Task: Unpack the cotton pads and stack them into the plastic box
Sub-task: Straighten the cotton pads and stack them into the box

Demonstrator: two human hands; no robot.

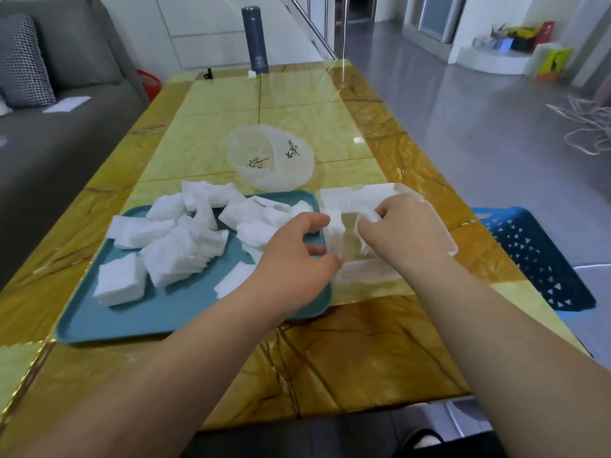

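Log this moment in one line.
left hand: holds white square cotton pads in clear plastic box | right hand: pinches pads | teal rectangular tray: loose pads

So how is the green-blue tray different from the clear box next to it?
The tray is opaque teal and shallow; the box is clear with taller walls. The tray carries many loose heaps of cotton pads; the box holds only a few. Both are rectangular and sit side by side on the table.
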